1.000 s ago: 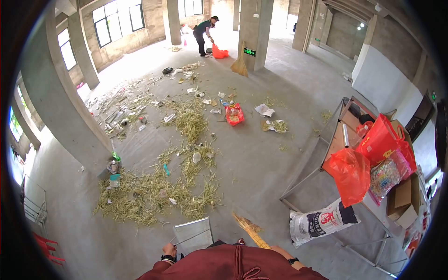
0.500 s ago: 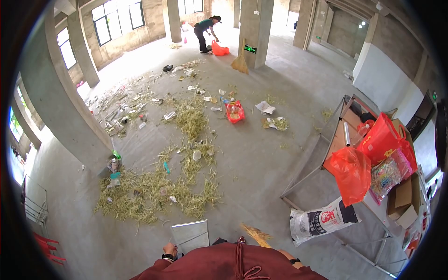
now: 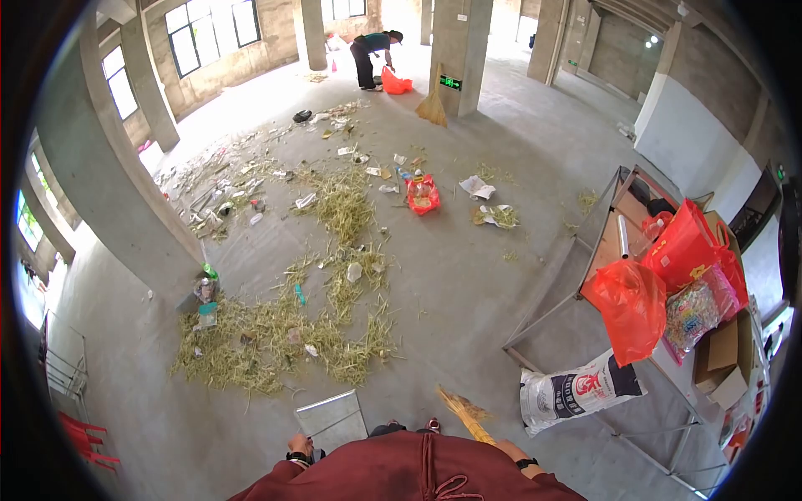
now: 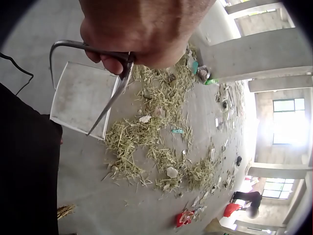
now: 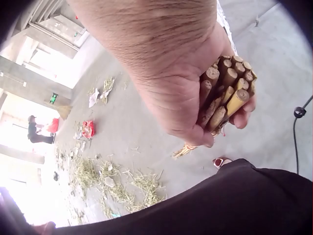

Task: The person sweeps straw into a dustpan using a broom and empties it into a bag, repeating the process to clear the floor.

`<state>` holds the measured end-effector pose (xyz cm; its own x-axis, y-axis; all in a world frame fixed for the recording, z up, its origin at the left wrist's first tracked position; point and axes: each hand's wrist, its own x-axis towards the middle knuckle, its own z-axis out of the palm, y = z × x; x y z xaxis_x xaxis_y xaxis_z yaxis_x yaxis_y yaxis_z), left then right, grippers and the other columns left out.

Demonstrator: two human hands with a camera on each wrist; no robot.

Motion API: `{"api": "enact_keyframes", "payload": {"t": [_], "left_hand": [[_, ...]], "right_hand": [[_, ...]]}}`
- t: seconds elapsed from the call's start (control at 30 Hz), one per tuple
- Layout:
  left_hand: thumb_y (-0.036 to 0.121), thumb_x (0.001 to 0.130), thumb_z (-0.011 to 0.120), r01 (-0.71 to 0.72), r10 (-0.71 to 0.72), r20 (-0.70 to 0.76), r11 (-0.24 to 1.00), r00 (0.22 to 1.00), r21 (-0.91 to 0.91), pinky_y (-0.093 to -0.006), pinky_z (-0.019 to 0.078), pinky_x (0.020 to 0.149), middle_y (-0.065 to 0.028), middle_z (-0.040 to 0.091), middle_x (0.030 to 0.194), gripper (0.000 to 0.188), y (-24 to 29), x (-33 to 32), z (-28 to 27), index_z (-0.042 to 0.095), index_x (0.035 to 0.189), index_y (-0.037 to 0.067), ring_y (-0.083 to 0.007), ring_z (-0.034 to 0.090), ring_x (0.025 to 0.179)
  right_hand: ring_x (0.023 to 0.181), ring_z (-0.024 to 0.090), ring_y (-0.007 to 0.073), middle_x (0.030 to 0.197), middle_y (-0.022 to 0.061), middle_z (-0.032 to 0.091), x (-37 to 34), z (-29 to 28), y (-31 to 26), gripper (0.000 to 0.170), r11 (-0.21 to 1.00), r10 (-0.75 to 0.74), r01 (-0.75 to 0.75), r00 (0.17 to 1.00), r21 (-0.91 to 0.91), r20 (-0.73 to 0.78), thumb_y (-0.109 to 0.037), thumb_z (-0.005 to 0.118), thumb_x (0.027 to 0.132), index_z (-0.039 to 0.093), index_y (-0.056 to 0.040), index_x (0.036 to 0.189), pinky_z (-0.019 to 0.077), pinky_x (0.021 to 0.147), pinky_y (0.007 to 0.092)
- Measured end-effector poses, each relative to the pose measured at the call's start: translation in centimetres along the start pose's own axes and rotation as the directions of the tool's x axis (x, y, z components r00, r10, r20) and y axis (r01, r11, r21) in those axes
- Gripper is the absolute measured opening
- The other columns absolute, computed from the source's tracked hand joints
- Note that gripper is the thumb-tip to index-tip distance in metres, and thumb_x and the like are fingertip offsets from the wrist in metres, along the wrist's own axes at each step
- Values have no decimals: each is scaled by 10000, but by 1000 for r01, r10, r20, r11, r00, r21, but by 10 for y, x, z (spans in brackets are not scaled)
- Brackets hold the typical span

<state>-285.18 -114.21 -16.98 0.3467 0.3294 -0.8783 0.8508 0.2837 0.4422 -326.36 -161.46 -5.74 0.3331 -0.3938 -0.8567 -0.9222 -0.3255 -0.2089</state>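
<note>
My left hand (image 4: 142, 29) grips the thin metal handle (image 4: 105, 112) of a dustpan (image 4: 83, 95), whose pale flat pan shows in the head view (image 3: 332, 419) low in front of the body. My right hand (image 5: 190, 83) is curled round the bundled stick end of a straw broom (image 5: 227, 95); its bristles (image 3: 459, 404) point forward, right of the dustpan. Ahead of both tools, dry straw (image 3: 251, 342) lies scattered on the floor, mixed with bits of paper and plastic. Neither the pan nor the bristles touch the straw pile in the head view.
A person (image 3: 372, 58) bends over a red bag (image 3: 396, 81) at the back, near a pillar with another broom (image 3: 433, 108). To the right are a metal-framed table holding red bags (image 3: 628, 309) and a white sack (image 3: 581, 392). A concrete pillar (image 3: 109, 184) rises at left.
The dustpan has shifted left in the head view. The broom's bristles have moved to the right. The far person has bent lower over the red bag.
</note>
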Motion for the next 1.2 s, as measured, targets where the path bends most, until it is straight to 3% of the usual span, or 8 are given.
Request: {"api": "enact_keyframes", "payload": {"t": [0.4,0.47,0.9,0.97,1.0,1.07,1.17,1.2], "left_hand": [[83,820,353,-26,28,43,999,999,-47,-343,379,433,-89,439,761,51,-5,-6,-4,401,826,67,-222,443,594],[77,816,347,-21,22,51,1000,998,-5,-353,365,429,-93,437,745,44,-5,-4,-3,389,819,64,-229,448,581],[126,862,345,-53,53,63,999,997,-2,-398,399,405,-104,462,623,133,-25,-6,10,429,797,46,-243,493,483],[134,870,345,-57,57,62,998,996,-1,-405,405,401,-106,466,603,150,-28,-8,11,436,794,43,-245,501,467],[134,870,345,-56,56,59,998,997,0,-405,405,401,-106,466,603,150,-25,-12,-26,436,794,43,-245,501,467],[184,862,350,-45,42,162,999,986,15,-406,385,396,-129,458,598,174,-23,-9,-3,424,794,41,-270,481,452],[228,861,336,-14,19,81,998,997,-57,-409,369,390,-140,461,598,220,-26,-10,9,426,783,43,-288,473,445],[228,861,336,-14,18,80,998,997,-57,-409,369,390,-140,461,598,220,-25,-13,-27,426,783,43,-288,473,445]], "right_hand": [[853,615,347,844,231,627,52,34,35,681,994,-107,108,991,-3,81,-624,567,650,636,15,873,478,681,394],[849,617,345,845,233,627,62,40,41,674,961,-235,240,970,-137,56,-610,563,651,634,23,870,484,687,395],[860,610,364,856,248,622,31,27,30,671,992,-129,129,992,4,-7,-598,599,645,633,29,882,489,681,402],[869,606,367,856,252,619,17,19,18,690,981,-25,34,999,190,-47,-613,587,651,630,35,883,489,685,405],[869,606,367,856,252,619,17,18,16,690,981,-24,32,999,190,-44,-613,587,651,630,35,883,489,685,405],[880,595,380,862,257,615,17,17,15,696,986,14,-13,1000,168,-10,-619,577,655,630,37,880,488,692,409],[873,597,380,864,258,615,31,26,21,691,998,-29,32,998,51,-51,-614,579,654,631,35,882,488,688,407],[873,597,380,864,258,615,29,25,20,691,998,-29,32,998,50,-51,-614,579,654,631,35,882,488,688,407]]}}
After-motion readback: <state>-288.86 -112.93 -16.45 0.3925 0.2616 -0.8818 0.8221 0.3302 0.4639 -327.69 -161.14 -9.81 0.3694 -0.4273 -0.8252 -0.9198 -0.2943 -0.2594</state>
